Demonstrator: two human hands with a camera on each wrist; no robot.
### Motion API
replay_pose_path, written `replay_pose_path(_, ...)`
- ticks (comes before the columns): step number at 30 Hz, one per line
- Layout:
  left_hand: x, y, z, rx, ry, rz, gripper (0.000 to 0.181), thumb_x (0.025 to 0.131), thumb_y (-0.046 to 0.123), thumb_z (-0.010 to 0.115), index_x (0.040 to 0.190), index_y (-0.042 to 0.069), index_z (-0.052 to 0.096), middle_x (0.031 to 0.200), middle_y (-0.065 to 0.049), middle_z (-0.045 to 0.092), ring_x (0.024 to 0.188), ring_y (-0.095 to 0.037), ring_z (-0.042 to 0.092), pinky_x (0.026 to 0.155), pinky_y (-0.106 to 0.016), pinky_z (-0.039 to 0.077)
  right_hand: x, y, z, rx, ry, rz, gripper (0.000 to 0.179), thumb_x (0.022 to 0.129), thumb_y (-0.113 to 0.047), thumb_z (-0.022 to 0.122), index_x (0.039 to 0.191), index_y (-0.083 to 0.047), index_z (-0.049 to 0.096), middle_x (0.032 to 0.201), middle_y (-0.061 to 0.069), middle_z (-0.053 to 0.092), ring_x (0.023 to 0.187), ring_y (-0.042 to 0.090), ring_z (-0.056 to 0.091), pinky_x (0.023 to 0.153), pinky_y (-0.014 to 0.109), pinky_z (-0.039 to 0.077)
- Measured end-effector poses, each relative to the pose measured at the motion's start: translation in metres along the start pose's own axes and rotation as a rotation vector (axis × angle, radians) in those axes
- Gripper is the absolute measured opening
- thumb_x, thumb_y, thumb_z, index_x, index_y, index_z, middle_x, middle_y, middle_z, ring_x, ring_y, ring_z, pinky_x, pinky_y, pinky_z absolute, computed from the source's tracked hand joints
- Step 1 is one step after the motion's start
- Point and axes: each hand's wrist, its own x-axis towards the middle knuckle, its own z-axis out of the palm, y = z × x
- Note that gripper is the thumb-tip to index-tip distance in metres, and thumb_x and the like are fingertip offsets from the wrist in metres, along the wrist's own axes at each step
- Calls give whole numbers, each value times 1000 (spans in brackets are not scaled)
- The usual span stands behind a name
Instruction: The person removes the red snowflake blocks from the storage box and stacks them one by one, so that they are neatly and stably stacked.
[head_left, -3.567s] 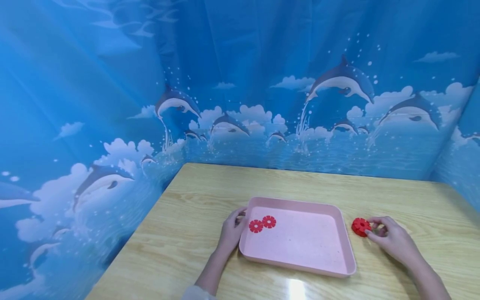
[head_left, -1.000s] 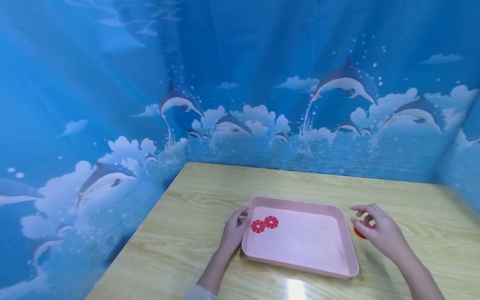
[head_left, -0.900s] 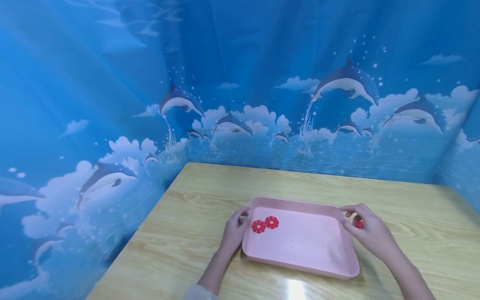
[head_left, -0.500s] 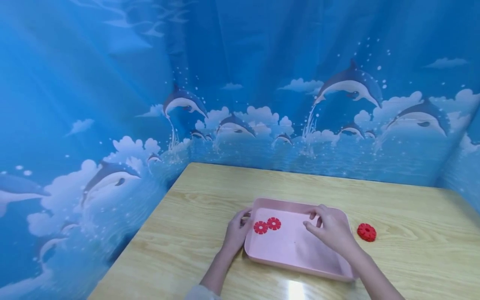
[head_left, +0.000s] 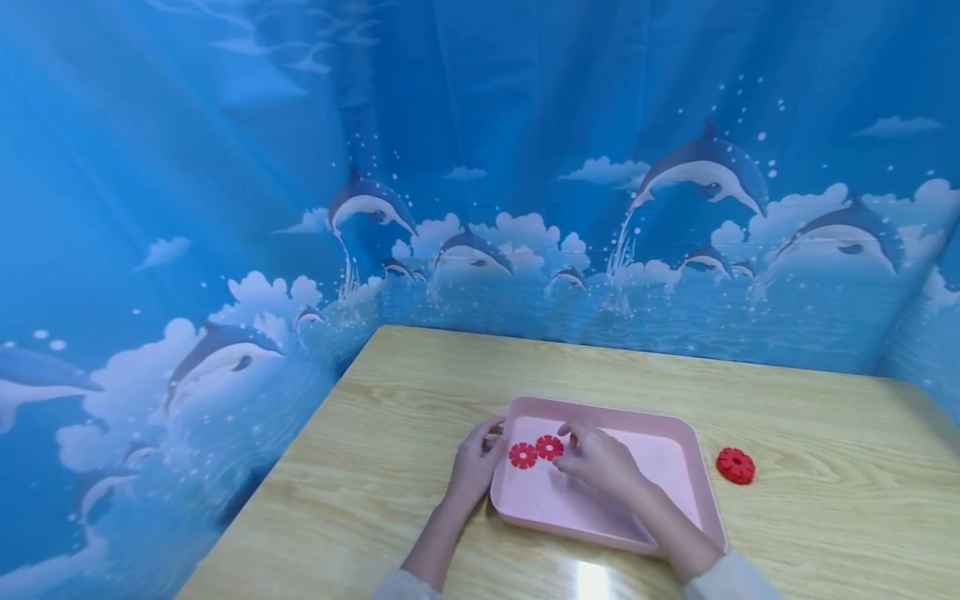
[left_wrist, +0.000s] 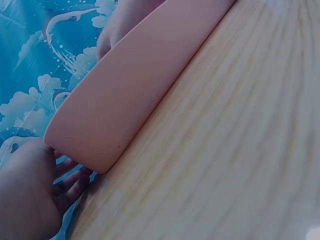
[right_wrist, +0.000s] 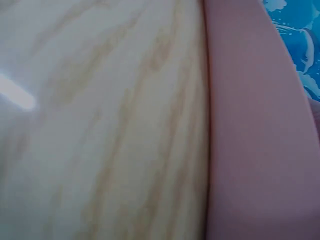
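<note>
My left hand (head_left: 476,458) holds the left end of a pink tray (head_left: 693,471). In the left wrist view its fingers (left_wrist: 75,185) bend beside the tray's end wall (left_wrist: 115,100). Two flat red notched discs (head_left: 522,455), shaped like flower-like interlocking pieces with a centre hole, lie side by side in the tray's left part. My right hand (head_left: 600,462) reaches over the tray, thumb and index finger apart, right beside the right-hand red disc (head_left: 549,447); nothing shows between them. The right wrist view mostly catches the tray's outer wall (right_wrist: 260,125).
A small stack of similar red discs (head_left: 736,465) sits on the wooden table (head_left: 420,375), just right of the tray. Behind and to the left hangs a blue dolphin-print curtain (head_left: 480,167). Light glares on the tabletop near the tray's front edge.
My right hand has left the red stack and swept left over the tray to the discs inside, uncovering the stack. The left hand stays at the tray's left end.
</note>
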Motion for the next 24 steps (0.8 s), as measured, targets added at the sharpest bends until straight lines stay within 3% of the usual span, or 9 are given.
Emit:
replay_pose_path(10,0,1,-1,0,-13,-27,32,91,15,58,121,6,57,107,-11,60,88,-22,60,73,-25,52,7,7,15,-21,-7,28,47,69,-24,76,110,-7,61,81,-3,47,66,12,46,58,30,43)
replay_pose_path(24,0,0,-1,1,-8,-7,33,90,17,58,121,5,57,106,-10,60,88,-23,60,75,-27,52,8,15,19,-15,21,-24,33,74,-18,72,103,-8,63,79,-4,45,65,11,44,57,28,41)
